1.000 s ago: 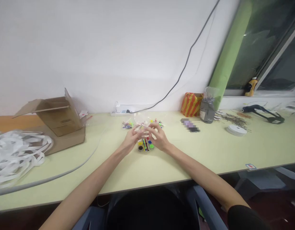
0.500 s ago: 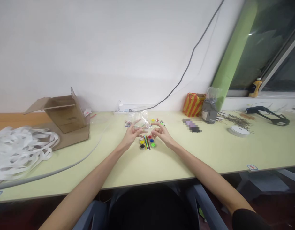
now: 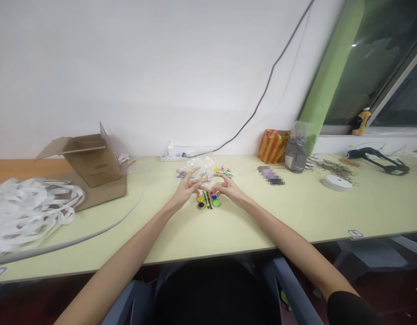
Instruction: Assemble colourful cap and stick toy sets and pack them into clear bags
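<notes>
The left hand and right hand met fingertip to fingertip above the pale green bench, both pinching a small clear plastic bag held just over a cluster of little coloured round pots. An open brown cardboard box stood well apart, to the left.

— Where's the camera?
— On the person's head, facing forward and down across the bench to the wall.
— How near?
— Close: the left hand and right hand reach in from the bottom edge.
</notes>
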A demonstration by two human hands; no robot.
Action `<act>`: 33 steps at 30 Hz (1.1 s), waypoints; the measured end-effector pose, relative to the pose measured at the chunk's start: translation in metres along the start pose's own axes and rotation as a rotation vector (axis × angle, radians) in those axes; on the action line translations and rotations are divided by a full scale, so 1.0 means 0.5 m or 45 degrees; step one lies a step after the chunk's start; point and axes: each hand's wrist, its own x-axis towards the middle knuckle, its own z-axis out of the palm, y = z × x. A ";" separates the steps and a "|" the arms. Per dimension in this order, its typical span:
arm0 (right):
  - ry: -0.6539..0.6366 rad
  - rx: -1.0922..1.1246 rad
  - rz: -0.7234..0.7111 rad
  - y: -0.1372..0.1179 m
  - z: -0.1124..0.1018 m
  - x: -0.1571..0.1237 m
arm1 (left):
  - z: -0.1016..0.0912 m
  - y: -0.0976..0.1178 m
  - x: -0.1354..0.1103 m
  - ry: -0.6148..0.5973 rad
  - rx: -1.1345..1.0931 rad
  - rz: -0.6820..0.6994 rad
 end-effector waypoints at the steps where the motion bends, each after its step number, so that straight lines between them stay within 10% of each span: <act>1: -0.008 0.011 -0.001 -0.001 0.001 -0.001 | -0.002 -0.001 0.000 -0.005 0.011 -0.002; 33: 0.148 -0.212 -0.169 -0.023 -0.010 0.001 | -0.003 0.005 0.003 0.240 0.157 0.071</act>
